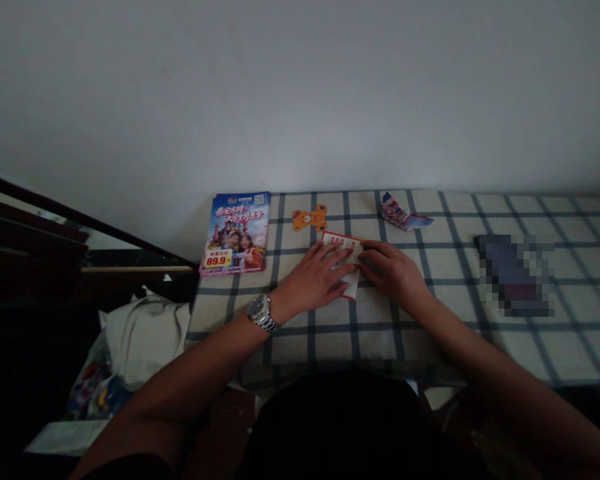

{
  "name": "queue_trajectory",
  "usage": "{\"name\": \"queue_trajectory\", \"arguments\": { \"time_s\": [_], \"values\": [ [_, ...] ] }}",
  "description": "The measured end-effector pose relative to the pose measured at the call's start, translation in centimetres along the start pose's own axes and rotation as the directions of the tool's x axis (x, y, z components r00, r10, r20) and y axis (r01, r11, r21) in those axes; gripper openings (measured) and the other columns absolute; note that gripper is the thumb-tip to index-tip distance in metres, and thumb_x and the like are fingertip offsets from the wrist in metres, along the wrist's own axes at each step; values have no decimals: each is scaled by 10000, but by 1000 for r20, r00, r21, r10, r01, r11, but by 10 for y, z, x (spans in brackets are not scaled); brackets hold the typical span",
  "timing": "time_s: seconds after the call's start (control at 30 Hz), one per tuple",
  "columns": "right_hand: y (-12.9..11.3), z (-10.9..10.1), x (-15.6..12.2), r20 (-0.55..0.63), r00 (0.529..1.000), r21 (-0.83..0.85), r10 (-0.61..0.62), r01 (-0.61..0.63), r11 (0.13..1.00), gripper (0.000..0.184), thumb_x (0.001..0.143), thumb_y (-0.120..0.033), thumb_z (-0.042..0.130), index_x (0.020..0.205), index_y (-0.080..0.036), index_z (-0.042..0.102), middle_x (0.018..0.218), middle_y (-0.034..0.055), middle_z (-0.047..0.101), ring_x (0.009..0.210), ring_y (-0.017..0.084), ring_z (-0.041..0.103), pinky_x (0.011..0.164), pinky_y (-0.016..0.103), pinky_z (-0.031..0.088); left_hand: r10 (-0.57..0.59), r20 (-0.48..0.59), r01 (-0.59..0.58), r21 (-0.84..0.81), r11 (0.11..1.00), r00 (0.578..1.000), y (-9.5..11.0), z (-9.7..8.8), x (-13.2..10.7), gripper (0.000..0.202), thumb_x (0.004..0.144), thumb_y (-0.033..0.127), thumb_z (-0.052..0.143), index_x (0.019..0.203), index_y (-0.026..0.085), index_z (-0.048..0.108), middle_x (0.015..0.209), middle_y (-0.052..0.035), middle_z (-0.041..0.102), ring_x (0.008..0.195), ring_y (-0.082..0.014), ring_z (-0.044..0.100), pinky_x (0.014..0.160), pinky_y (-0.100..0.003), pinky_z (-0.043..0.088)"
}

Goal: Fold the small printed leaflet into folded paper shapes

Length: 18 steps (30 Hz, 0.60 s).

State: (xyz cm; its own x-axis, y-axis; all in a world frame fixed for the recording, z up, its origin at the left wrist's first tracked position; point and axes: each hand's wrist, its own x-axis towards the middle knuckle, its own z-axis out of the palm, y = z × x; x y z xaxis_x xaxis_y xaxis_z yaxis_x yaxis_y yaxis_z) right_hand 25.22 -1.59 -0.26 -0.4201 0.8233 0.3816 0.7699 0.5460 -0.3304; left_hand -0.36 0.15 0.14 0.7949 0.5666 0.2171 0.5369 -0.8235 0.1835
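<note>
Currently holding left hand (317, 277) spread flat over printed sheet (351, 287) on checked cloth (290, 337), with right hand (391, 267) bunched at the sheet's right edge (can't tell if pinching). Press evenly with the left to stop sliding; work the edge lightly with right fingertips to avoid wrinkles. Leave alone bear cutout (310, 219) just beyond the sheet, folded flyer (399, 216) farther right, flyer stack (237, 233) well left.

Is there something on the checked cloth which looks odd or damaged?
The folded paper, beyond the right hand: it looks bent and partly raised, unlike the flat flyer stack at the left. The dark object at the right is pixelated, so I cannot tell its condition.
</note>
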Motion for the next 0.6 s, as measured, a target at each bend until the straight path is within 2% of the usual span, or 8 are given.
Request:
{"name": "queue_trajectory", "arguments": {
  "time_s": [0.17,0.33,0.6],
  "values": [
    [-1,1,1,4,1000,30,15,-15,999,119,977,-189,674,1086,-228,698,1348,120,715,1139,310,726,959,469,623,25,-1,-25,6,1000,1000,0,0,-1,407,1080,396,558,1472,299,609,1645,-103,443,1537,-342,365,1304,-634,245],
    [0,1,2,-3,1000,19,28,-28,999,44,980,-202,673,1012,-231,683,1333,117,713,1134,308,718,945,463,615,24,5,-24,20,1000,1000,1,0,-1,404,1082,394,558,1479,331,604,1658,-97,422,1546,-340,362,1302,-633,245],
    [8,1,17,-18,998,67,62,-60,996,74,996,-201,614,1018,-227,680,1193,118,697,1042,278,695,918,427,590,15,-4,-15,-5,1000,1000,3,-5,0,381,1072,382,584,1447,339,629,1661,-88,417,1542,-332,370,1304,-631,243]
  ]
}}
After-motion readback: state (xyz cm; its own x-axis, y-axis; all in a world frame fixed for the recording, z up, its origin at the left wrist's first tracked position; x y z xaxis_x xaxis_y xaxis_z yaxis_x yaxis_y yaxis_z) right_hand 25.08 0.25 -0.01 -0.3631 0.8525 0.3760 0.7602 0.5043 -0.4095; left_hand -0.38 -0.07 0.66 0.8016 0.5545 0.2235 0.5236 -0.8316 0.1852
